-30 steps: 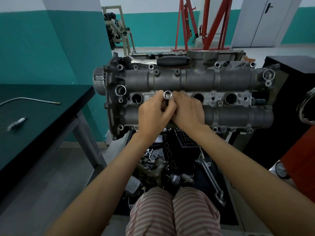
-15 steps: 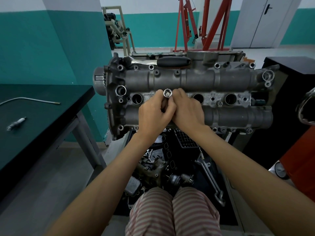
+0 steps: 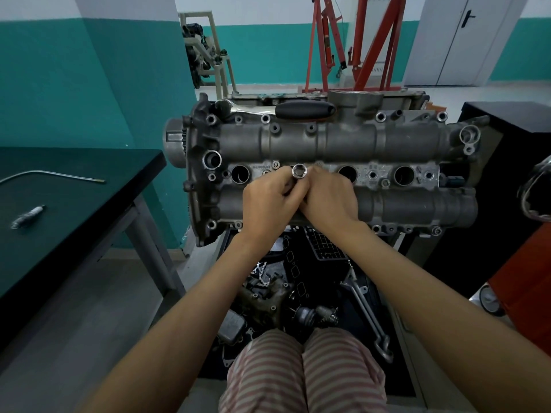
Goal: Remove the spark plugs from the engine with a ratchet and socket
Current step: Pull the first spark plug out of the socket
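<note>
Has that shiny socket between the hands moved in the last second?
No. The socket sits at the same spot on the engine, between the same two round holes, with the left hand and right hand gripping it.

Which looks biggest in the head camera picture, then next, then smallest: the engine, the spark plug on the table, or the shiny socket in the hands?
1. engine, by far the largest.
2. spark plug on the table.
3. socket, though the left hand and right hand hide most of it, so the last two are uncertain.
</note>
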Tool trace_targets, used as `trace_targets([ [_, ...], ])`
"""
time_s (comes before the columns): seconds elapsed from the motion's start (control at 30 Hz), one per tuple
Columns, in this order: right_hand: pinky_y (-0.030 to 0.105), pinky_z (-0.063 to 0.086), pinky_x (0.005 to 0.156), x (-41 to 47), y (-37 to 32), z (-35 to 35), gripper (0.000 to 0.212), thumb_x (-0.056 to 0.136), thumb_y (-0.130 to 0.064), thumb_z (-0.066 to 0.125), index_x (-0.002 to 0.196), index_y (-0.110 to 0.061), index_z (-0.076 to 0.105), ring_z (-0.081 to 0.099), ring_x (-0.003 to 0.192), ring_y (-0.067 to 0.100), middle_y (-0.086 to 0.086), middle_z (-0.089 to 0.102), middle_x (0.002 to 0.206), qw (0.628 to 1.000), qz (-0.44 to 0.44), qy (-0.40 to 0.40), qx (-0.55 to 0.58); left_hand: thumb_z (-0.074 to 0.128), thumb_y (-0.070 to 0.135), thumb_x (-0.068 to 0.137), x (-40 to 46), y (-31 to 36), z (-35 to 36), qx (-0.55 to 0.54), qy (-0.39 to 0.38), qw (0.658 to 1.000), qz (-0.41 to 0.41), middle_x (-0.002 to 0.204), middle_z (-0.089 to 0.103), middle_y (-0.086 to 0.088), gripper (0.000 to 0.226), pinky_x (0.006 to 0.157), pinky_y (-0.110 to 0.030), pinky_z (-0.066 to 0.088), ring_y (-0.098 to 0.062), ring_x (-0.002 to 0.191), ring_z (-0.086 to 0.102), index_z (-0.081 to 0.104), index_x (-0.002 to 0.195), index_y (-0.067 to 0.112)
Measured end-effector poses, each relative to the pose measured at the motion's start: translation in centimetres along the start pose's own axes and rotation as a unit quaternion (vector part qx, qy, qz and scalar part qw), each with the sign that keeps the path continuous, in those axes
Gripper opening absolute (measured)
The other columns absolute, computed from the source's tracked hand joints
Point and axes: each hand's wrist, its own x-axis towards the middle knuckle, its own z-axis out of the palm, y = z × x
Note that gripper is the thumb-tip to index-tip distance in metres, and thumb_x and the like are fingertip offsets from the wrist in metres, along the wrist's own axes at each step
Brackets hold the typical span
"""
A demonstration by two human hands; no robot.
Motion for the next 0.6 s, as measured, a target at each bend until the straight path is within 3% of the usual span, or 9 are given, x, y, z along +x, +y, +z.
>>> trace_targets([
  [0.33,0.03,0.02,0.056,0.01,-0.08,0.01,0.025,0.093,-0.032,0.045,0.095,-0.008,0.046,0.055,0.067,0.034,0.01,0.055,0.097,0.999,0.02,0.021,0.027,0.051,0.02,0.085,-0.1,0.55,-0.2,0.004,-0.01,0.999,-0.031,0.054,0.045,-0.009,0.025,0.049,-0.034,0.037,-0.021,0.049,0.042,0.046,0.07,0.001],
  [0.47,0.031,0.024,0.058,-0.03,0.02,0.0,0.023,0.091,-0.032,0.045,0.093,-0.01,0.05,0.058,0.078,0.032,0.008,0.06,0.096,1.0,0.011,0.013,0.015,0.053,0.018,0.084,-0.09,0.54,-0.18,0.002,-0.011,1.0,-0.027,0.05,0.034,0.004,0.027,0.047,-0.032,0.032,-0.016,0.047,0.034,0.036,0.064,0.011],
  [0.6,0.034,0.037,0.069,0.07,0.21,-0.04,0.023,0.09,-0.031,0.044,0.096,-0.015,0.059,0.06,0.089,0.026,0.002,0.064,0.1,1.0,0.008,0.0,0.029,0.056,0.014,0.085,-0.09,0.27,-0.13,0.003,-0.012,1.0,-0.015,0.05,0.032,0.008,0.032,0.047,-0.027,0.028,-0.013,0.046,0.032,0.034,0.062,0.014],
])
